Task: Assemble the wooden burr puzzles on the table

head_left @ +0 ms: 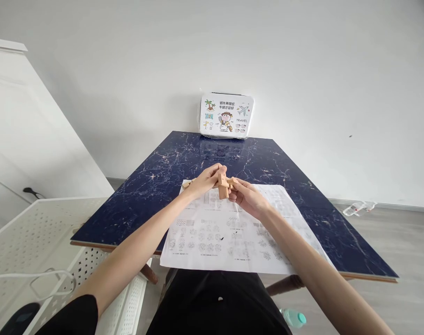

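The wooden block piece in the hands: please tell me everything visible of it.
The wooden block piece is light brown, apparently bare wood, with flat faces and straight edges. A thick, blocky end points toward the person; a narrower part extends toward the right hand. The left hand and right hand both grip it, over the far part of the printed sheet. Any joints are unclear.

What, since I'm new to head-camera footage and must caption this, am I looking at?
There is no machine here, only a person's two bare hands. The single picture comes from a camera worn on the head, looking forward and down. The left hand and right hand hold small wooden blocks between them, above a printed sheet. That sheet lies on a dark blue, marble-patterned table. At the far end stands a white cartoon-printed box.
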The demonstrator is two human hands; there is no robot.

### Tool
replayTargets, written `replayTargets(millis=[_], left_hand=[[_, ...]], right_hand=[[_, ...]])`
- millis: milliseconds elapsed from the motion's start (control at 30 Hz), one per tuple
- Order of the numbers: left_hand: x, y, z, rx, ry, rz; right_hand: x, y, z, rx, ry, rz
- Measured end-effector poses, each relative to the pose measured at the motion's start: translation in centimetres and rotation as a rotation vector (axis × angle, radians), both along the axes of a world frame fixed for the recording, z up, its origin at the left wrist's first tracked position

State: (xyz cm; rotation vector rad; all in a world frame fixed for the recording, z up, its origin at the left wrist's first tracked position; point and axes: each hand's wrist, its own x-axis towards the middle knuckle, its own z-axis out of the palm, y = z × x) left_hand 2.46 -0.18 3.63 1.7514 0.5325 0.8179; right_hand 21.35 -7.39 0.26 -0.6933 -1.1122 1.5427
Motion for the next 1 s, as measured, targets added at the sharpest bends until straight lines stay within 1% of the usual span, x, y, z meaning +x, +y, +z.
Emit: replayTargets(millis=[200,300,400,500,567,667,800,900,1000], left_hand=[[0.6,-0.6,-0.7,-0.074,-0.098,0.036],[0.6,-0.5,-0.9,-0.121,-0.086,0.018],[0.5,-0.3,-0.7,-0.195,-0.08,0.012],[0.4,-0.1,-0.5,-0.249,-0.095,0.037],[0.4,-0.1,-0.4,-0.23,-0.104,0.056],[0.3,-0.1,-0.3,-0.134,-0.085,0.074],[0.2,-0.4,0.0,0.021,-0.028,0.079],[0.4,-1.0,0.0,0.031,0.01,0.103],[0.8,-1.7,-0.2,0.081,0.014,0.18]], right_hand=[[0.6,0.1,-0.2,0.014,-0.02,0.05],[1.1,0.0,0.0,0.038,-0.047,0.125],[1.0,-0.2,0.1,0.047,-0.094,0.195],[0.4,-0.4,0.1,0.064,-0.122,0.171],[0.1,-0.5,0.2,0.089,-0.113,0.12],[0.1,-0.4,0.2,0.104,-0.113,0.062],[0.7,-0.3,0.1,0.066,-0.129,0.06],[0.9,-0.1,0.1,0.043,-0.079,0.021],[0.9,0.2,0.0,0.038,-0.025,-0.019]])
